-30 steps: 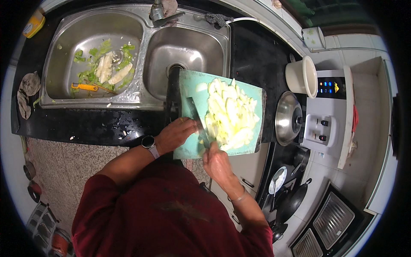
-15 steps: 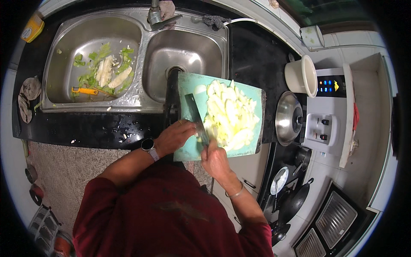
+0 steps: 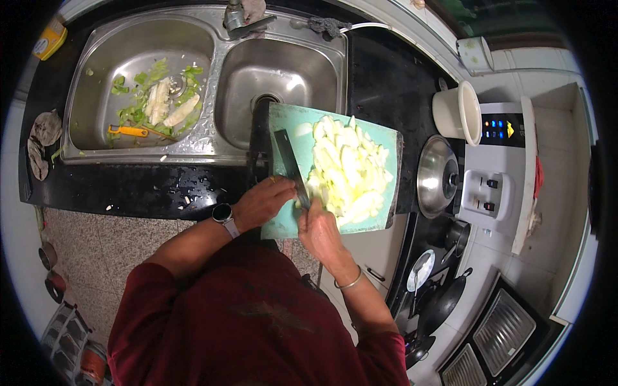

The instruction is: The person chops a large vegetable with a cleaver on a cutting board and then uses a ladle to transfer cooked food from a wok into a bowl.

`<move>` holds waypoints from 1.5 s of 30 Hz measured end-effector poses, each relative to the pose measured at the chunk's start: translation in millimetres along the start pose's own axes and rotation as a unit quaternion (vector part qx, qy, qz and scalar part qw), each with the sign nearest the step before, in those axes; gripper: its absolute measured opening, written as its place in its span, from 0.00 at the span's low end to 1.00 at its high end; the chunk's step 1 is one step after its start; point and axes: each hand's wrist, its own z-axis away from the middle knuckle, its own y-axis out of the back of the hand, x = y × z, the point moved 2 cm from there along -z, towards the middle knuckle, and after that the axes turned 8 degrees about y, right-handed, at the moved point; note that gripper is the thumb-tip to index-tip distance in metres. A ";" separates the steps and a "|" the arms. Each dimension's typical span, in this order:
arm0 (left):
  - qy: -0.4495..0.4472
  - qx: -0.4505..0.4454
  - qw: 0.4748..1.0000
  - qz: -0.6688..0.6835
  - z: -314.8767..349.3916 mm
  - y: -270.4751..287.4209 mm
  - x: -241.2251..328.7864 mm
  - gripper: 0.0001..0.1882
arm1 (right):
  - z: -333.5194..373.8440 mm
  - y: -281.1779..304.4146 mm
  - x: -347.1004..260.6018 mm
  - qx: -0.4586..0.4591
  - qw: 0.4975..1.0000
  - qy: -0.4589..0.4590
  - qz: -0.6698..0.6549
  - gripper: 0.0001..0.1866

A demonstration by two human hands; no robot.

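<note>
My right hand (image 3: 320, 237) is wrapped round the handle of a kitchen knife (image 3: 291, 161), whose broad dark blade slants across the pale green cutting board (image 3: 381, 134). On the knife's left, my left hand (image 3: 264, 202) rests on the board with its fingers curled in close to the blade. What those fingers press on is hidden. A heap of pale green-white vegetable slices (image 3: 347, 170) lies to the right of the blade, and one loose slice sits near the board's upper edge.
The board overlaps the right sink basin (image 3: 277, 67). In the left basin (image 3: 103, 77) lie green scraps, pale peelings and an orange-handled peeler (image 3: 131, 131). Rightward stand a cream bucket (image 3: 454, 112), a steel lid (image 3: 436, 175) and a water dispenser (image 3: 492, 174). A black wok (image 3: 444, 305) is at lower right.
My right hand and the knife have shifted slightly left, bringing the blade nearer my left fingers. The view has moved a little; the heap of slices looks much the same.
</note>
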 end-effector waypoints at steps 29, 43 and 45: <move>0.003 -0.020 1.000 -0.019 -8.2 -1.3 6.5 0.12 | -1.8 26.8 14.0 0.089 0.977 -0.150 -0.125 0.07; 0.088 0.009 0.996 -0.025 -93.7 -5.6 -16.8 0.16 | 52.1 69.4 45.2 0.199 0.833 -0.304 -0.416 0.06; 0.108 -0.032 0.994 0.009 -92.0 -6.5 0.5 0.15 | 53.3 72.8 46.3 0.203 0.831 -0.281 -0.435 0.05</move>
